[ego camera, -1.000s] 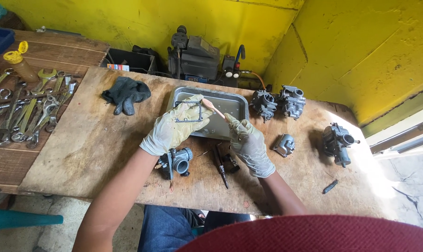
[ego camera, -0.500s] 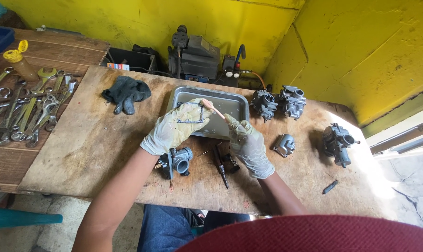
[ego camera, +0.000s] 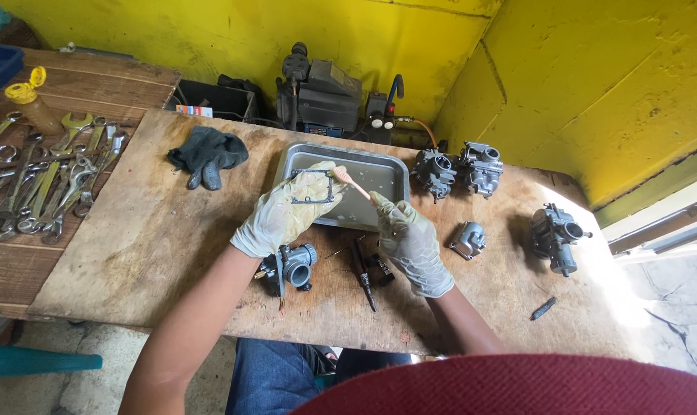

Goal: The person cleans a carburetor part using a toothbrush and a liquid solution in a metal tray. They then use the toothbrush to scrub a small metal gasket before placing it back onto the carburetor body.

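Note:
My left hand (ego camera: 283, 211), in a pale glove, holds a thin dark rectangular gasket (ego camera: 311, 187) flat on its palm over the metal tray (ego camera: 390, 165). My right hand (ego camera: 410, 240), also gloved, grips a pink toothbrush (ego camera: 353, 184) whose head rests on the gasket's upper right corner. The tray holds a shallow pool of liquid. Just below my left hand a grey carburetor body (ego camera: 291, 267) lies on the wooden board (ego camera: 148, 238).
Dark screwdrivers (ego camera: 363, 271) lie beside my right hand. Two carburetors (ego camera: 456, 169), a float bowl (ego camera: 468, 239) and another carburetor (ego camera: 556, 234) sit to the right. A black glove (ego camera: 207, 155) and several wrenches (ego camera: 48, 180) lie left. A compressor (ego camera: 325, 96) stands behind.
The toothbrush head has shifted slightly up and left along the gasket's top edge. Both hands otherwise stay in place over the tray.

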